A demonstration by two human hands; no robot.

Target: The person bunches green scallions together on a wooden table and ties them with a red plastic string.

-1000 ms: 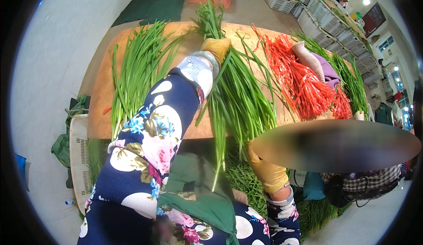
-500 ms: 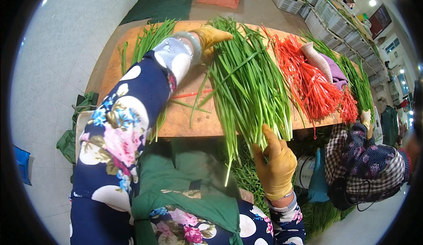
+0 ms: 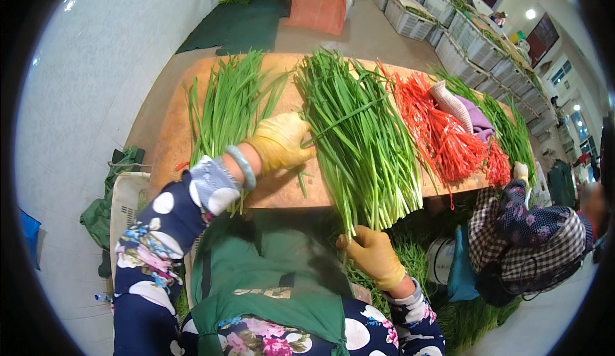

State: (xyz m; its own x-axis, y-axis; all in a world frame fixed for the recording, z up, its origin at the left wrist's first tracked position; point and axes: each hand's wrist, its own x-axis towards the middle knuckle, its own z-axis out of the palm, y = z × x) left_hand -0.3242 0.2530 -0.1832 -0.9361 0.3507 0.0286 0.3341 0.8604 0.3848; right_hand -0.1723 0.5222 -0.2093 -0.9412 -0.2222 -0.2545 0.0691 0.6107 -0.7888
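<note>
My left hand, in a yellow glove, is partly bent with fingers apart at the left side of the central bunch of long green leafy stalks on the board. Below that bunch, my right hand, also gloved, pinches the pale ends of a few stalks hanging over the front edge. A second, looser bunch lies to the left, partly behind my left hand.
Red plastic strips, purple cloth and more greens cover the board's right part. A co-worker bends at the right, a light-gloved hand on greens. Stacked white crates line the back right; a basket is at left.
My left hand has come down from the far ends of the stalks to their left side. My right hand has moved slightly down and left onto the hanging stem ends.
</note>
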